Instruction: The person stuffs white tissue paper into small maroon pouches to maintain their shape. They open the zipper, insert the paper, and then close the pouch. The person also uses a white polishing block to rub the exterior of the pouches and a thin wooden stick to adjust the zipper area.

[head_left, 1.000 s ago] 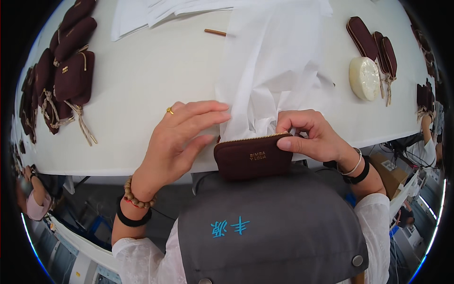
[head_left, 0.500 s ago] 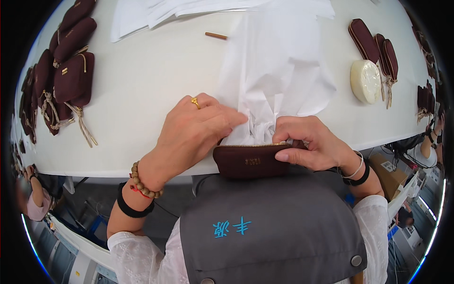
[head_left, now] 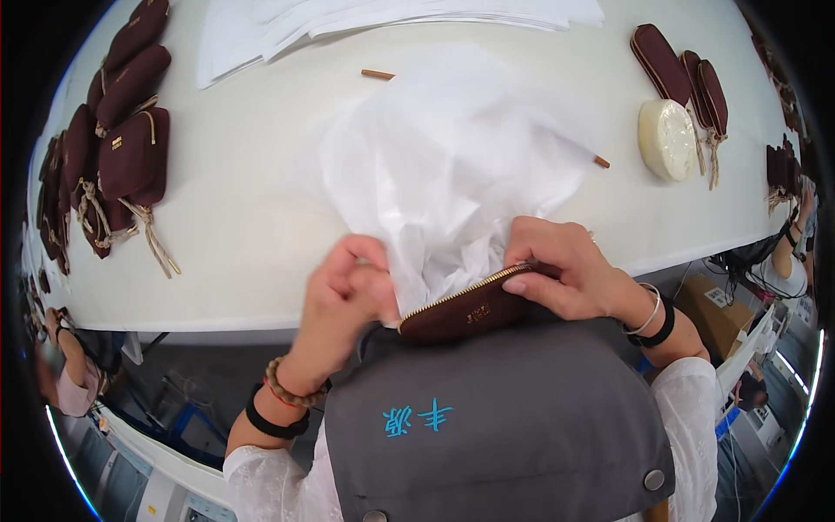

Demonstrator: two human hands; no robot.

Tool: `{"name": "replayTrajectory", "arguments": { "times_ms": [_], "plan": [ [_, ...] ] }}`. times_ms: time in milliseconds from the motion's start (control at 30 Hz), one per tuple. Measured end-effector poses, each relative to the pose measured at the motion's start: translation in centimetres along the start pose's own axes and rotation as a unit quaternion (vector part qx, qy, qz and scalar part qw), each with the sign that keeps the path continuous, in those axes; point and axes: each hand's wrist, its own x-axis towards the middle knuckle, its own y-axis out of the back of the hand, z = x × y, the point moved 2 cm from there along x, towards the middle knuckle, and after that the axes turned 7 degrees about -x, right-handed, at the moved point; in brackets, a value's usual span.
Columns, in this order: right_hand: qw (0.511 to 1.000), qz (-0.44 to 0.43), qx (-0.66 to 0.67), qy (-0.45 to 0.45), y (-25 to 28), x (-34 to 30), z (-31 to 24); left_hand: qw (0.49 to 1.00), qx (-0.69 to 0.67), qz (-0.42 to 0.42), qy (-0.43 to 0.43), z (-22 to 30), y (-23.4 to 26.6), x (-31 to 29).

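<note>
A dark maroon zip pouch point(head_left: 465, 315) with a gold-toothed zipper and gold lettering rests tilted against my grey apron, its left end lower. White tissue paper point(head_left: 452, 165) is bunched in its unzipped mouth and fans out over the table beyond. My right hand point(head_left: 565, 265) is closed on the pouch's right end, thumb on the front, fingers behind the zipper edge. At the pouch's left corner, my left hand point(head_left: 352, 283) has its fingers curled, pinching the tissue's left edge; motion blurs it slightly.
Finished-looking maroon pouches point(head_left: 130, 152) with cord pulls lie at the left. More slim pouches point(head_left: 665, 65) sit at the right, beside a roll of pale tape point(head_left: 668, 139). White sheets point(head_left: 365, 19) are stacked at the far side. Small brown sticks point(head_left: 377, 75) lie near the tissue.
My left hand has come down and nearer to the pouch's left corner. The tissue has spread leftward, uncovering a second brown stick at right. The pouch has tilted, left end down.
</note>
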Motion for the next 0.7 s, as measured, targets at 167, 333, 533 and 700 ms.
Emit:
{"name": "replayTrajectory", "arguments": {
  "times_ms": [167,333,533,700],
  "plan": [
    [0.996,0.077,0.035,-0.02,1.1,-0.9,1.9,0.986,0.064,0.042,-0.146,1.9,1.3,-0.2],
    [0.998,0.047,0.016,0.046,-0.6,0.9,0.8,0.829,0.461,-0.003,-0.318,2.9,-0.9,0.8],
    [0.995,0.091,0.031,-0.014,-1.0,1.1,0.3,0.979,0.176,0.062,-0.08,-0.5,-0.5,0.0],
    [0.955,0.03,0.264,-0.131,-0.9,1.1,-1.1,0.994,0.018,0.076,-0.079,0.1,-0.8,0.2]
  ]
}}
